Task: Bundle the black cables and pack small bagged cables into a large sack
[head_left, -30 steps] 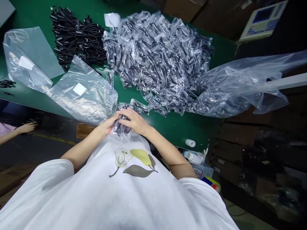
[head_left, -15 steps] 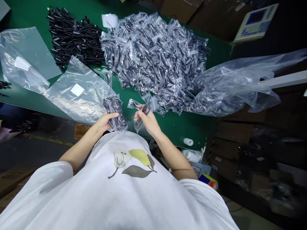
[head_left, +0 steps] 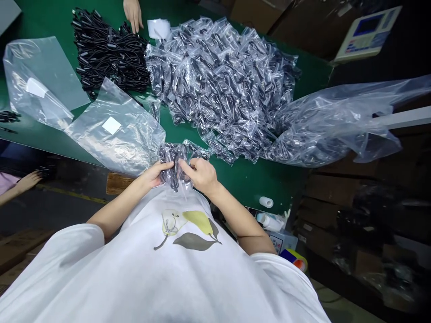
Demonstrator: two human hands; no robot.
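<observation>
Close to my shirt, my left hand [head_left: 156, 173] is closed on a stack of bagged black cables [head_left: 169, 162], thumb on top. My right hand [head_left: 201, 174] pinches another clear bag with a dark cable [head_left: 184, 172] against the stack's right side. More small bags lie just beyond my right fingers. A large heap of bagged cables [head_left: 222, 85] covers the middle of the green table [head_left: 242, 179]. Left of the heap are unbagged black cables [head_left: 111, 58]. A big clear bag [head_left: 128, 143] with a white label lies flat beyond my left hand.
Another person's hand [head_left: 134, 15] reaches over the loose cables at the far edge, and a second hand [head_left: 29, 181] shows at far left. A large plastic sack [head_left: 323, 116] stretches right of the heap. A white roll [head_left: 266, 202] stands at the near right.
My right hand has moved left, bringing its bag against the stack, and my left hand has shifted slightly right. Other people's hands have appeared at the top and far left.
</observation>
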